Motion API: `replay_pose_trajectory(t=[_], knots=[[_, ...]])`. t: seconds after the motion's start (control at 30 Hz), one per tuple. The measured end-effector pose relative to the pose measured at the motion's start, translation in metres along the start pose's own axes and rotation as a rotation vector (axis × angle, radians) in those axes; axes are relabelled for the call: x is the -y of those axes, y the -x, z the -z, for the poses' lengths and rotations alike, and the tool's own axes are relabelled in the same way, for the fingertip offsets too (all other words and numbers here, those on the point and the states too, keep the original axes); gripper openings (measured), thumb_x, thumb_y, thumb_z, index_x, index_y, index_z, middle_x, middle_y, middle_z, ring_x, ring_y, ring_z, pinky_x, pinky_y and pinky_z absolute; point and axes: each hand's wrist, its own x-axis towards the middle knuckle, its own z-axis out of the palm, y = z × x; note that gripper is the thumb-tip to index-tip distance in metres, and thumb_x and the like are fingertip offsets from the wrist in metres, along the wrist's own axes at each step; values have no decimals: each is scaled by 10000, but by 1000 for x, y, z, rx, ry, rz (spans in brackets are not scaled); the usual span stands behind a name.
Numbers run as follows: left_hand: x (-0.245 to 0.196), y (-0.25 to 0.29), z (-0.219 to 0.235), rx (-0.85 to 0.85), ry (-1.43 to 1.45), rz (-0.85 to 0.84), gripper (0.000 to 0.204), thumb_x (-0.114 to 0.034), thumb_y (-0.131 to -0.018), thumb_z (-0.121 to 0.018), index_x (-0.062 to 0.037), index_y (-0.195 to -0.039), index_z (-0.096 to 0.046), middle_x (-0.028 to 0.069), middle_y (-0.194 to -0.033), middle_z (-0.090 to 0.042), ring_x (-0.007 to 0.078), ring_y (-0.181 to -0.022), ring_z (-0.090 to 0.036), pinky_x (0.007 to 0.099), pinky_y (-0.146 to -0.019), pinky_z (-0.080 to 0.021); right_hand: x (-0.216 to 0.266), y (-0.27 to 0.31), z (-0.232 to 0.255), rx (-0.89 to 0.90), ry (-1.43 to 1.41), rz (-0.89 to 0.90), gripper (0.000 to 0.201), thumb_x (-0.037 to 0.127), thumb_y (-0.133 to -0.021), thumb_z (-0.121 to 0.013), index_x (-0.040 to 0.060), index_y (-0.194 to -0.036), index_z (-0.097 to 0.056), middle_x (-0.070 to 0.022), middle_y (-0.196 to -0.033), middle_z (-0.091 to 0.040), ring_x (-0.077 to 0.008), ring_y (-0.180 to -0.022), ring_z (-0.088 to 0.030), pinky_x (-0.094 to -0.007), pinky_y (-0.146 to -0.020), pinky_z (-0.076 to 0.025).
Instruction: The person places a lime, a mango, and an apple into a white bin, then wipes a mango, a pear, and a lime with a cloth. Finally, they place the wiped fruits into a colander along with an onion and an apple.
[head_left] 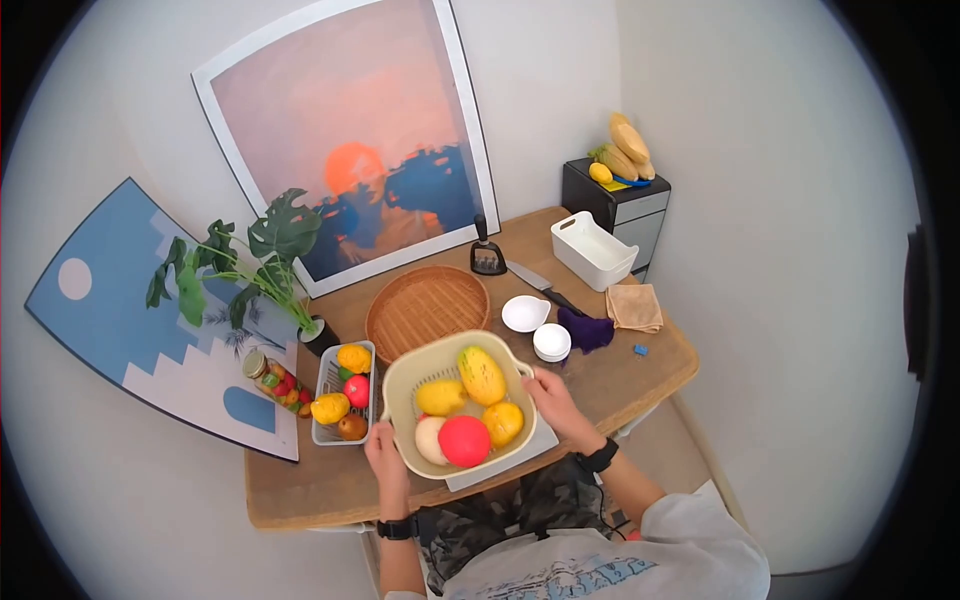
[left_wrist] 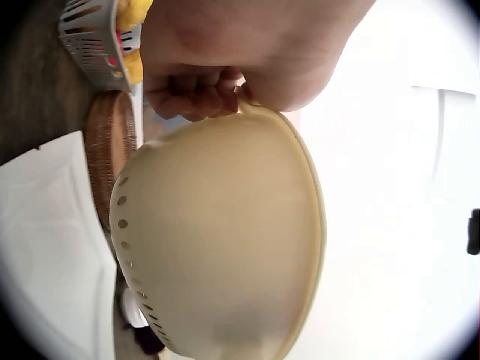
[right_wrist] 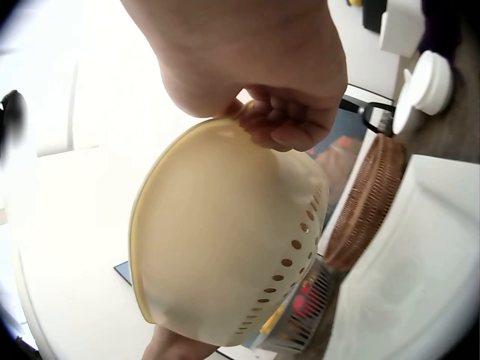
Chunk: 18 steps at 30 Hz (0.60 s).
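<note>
A cream colander (head_left: pixel 402 385) with holes in its base hangs above the front of the table, held between both hands. Inside lie several fruits, among them a red one (head_left: pixel 465 441), a long yellow one (head_left: pixel 481 375) and a pale round one (head_left: pixel 431 440). The left hand (head_left: pixel 386 462) grips the left rim; its fingers curl round the handle (left_wrist: pixel 247 105) in the left wrist view. On the opposite side the right hand (head_left: pixel 562 405) grips the other handle, seen also in the right wrist view, fingers curled (right_wrist: pixel 281 124).
A grey basket (head_left: pixel 325 432) of fruit stands left, beside a jar (head_left: pixel 278 382) and a potted plant (head_left: pixel 318 335). Behind is a round wicker tray (head_left: pixel 428 310). Further right are white bowls (head_left: pixel 525 314), a knife (head_left: pixel 530 276), a purple cloth (head_left: pixel 587 331) and a white bin (head_left: pixel 600 262).
</note>
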Motion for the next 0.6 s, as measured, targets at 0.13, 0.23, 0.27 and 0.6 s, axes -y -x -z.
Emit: replay_pose_trajectory(t=[0.13, 0.23, 0.27, 0.6], knots=[[-38, 1, -5, 82, 144, -9, 289, -232, -1120, -533, -54, -898, -584, -59, -850, -546, 32, -804, -456, 221, -725, -393, 39, -4, 2, -14, 3, 85, 204, 180, -1090, -554, 7, -1061, -657, 44, -844, -587, -37, -802, -508, -257, -688, -450], [16, -1, 3, 111, 135, 118, 265, -226, -1115, -540, -54, -931, -622, -47, -882, -585, 41, -820, -495, 227, -734, -410, -27, 0, 6, -67, 2, -30, 197, 166, -1074, -559, 10, -998, -651, 44, -829, -585, -30, -782, -504, -255, -666, -439], [41, 6, 11, 66, 92, 167, 265, -221, -1112, -540, -53, -925, -622, -44, -881, -585, 45, -820, -497, 229, -734, -412, -46, 9, 5, -89, 15, -67, 202, 168, -1072, -560, 12, -978, -649, 44, -826, -585, -27, -775, -502, -252, -658, -433], [-57, 10, -20, 17, 60, 15, 337, -213, -1123, -501, -66, -820, -501, -51, -792, -456, 57, -765, -403, 250, -685, -366, 51, 7, 2, -84, -2, 90, 199, 154, -1074, -549, -1, -973, -622, 59, -799, -551, -42, -740, -482, -275, -633, -433]])
